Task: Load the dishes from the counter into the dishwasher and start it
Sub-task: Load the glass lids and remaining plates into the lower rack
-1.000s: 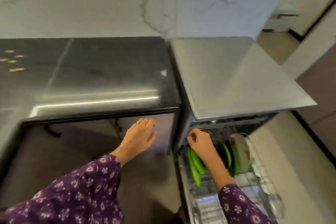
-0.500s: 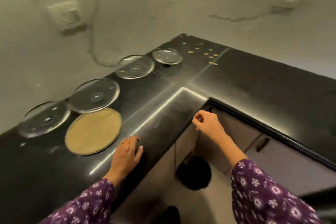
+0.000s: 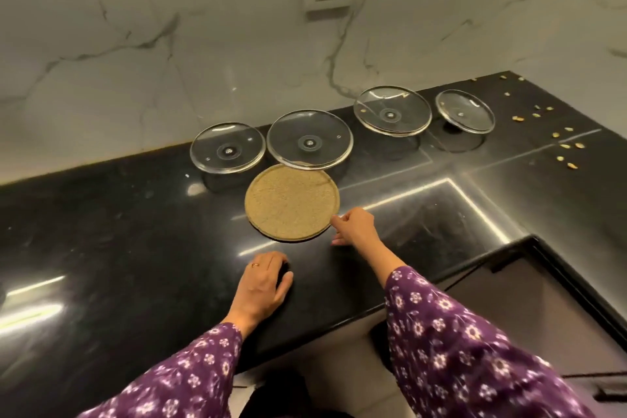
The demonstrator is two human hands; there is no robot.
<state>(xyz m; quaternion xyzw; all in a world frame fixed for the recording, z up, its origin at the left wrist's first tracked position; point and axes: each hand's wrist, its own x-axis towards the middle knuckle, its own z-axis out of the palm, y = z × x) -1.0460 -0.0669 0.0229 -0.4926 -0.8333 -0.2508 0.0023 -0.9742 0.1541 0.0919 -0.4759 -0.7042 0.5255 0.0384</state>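
On the polished black stone counter (image 3: 135,248), the right hand (image 3: 356,226) pinches the near-right rim of the round speckled tan plate (image 3: 291,202), which lies flat, probably to tip it up for carrying, while the left hand (image 3: 266,285) rests loose on the stone as a brace.

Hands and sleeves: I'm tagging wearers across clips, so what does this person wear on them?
The left sleeve and right sleeve are long, purple, printed with small white flowers. The left hand bears a gold ring; the right hand shows none.
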